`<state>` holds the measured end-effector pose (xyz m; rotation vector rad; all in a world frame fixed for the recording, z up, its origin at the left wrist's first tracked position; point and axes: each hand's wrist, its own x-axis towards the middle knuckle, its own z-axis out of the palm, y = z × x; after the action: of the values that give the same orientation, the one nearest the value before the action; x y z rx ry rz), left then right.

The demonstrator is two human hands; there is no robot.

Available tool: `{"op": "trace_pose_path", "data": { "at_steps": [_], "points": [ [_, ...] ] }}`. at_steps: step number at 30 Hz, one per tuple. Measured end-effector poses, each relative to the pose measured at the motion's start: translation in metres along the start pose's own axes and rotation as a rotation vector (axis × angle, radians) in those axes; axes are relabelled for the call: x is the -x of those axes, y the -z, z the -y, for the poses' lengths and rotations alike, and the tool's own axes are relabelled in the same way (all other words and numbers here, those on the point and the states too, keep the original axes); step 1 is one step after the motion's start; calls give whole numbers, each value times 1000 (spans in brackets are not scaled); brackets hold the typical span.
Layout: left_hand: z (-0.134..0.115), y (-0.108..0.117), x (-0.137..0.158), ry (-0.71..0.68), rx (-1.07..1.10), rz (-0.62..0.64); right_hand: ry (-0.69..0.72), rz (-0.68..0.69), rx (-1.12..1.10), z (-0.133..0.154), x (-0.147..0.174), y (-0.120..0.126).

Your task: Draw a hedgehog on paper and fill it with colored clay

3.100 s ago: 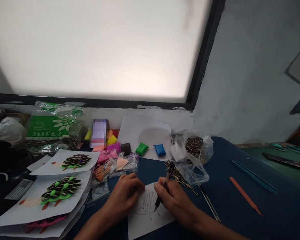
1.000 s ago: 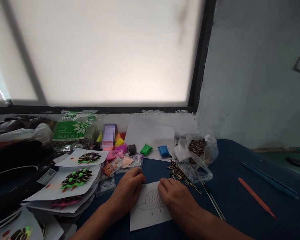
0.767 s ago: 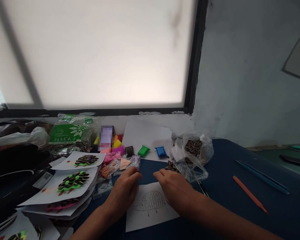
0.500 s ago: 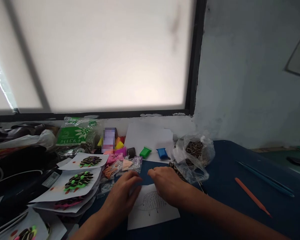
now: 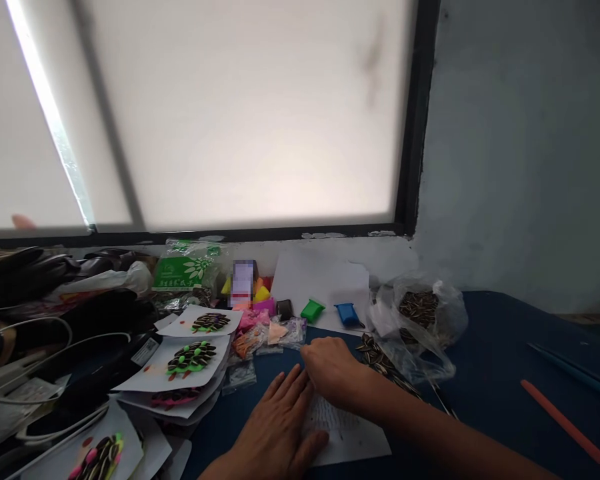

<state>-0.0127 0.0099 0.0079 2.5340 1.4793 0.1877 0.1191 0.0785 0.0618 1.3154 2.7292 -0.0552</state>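
A white sheet of paper (image 5: 360, 440) with a drawing in short dark strokes lies on the blue table, partly covered by my hands. My left hand (image 5: 280, 423) rests flat over the sheet's left side, fingers stretched out and thumb apart. Curled at the sheet's far edge, my right hand (image 5: 333, 370) has its fingers closed; anything inside them is hidden. Its forearm crosses over the paper's right side. Just beyond that arm is a loose pile of striped sunflower seeds (image 5: 380, 357).
A clear plastic bag of seeds (image 5: 417, 310) stands at right. Behind are a green packet (image 5: 312, 311) and a blue packet (image 5: 348, 315). Stacked cards with seed pictures (image 5: 213, 350) lie left. An orange pointed tool (image 5: 563, 420) and blue tweezers (image 5: 575, 373) lie right.
My left hand has come down flat on the paper beside the right hand. My right hand stays closed near the sheet's far edge. The view has turned slightly left.
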Motion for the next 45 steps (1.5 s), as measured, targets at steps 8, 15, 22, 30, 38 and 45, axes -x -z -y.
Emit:
{"op": "trace_pose_path", "data": {
  "at_steps": [8, 15, 22, 30, 38, 45],
  "points": [
    [8, -14, 4, 3, -171, -250, -38, 12, -22, -10, -3, 1],
    [7, -19, 4, -54, -160, -328, -17, -53, -83, -19, -3, 0],
    [11, -23, 3, -59, -27, -379, -84, -119, -126, -18, -28, -2],
    [17, -34, 1, -59, -21, -414, -257, -138, -166, -21, -62, -4],
    [19, -36, -1, -68, -14, -420, -236, -157, -185, -11, -72, -12],
    [19, -40, 0, -34, -57, -440, -185, -106, -215, -18, -57, -8]
  ]
}}
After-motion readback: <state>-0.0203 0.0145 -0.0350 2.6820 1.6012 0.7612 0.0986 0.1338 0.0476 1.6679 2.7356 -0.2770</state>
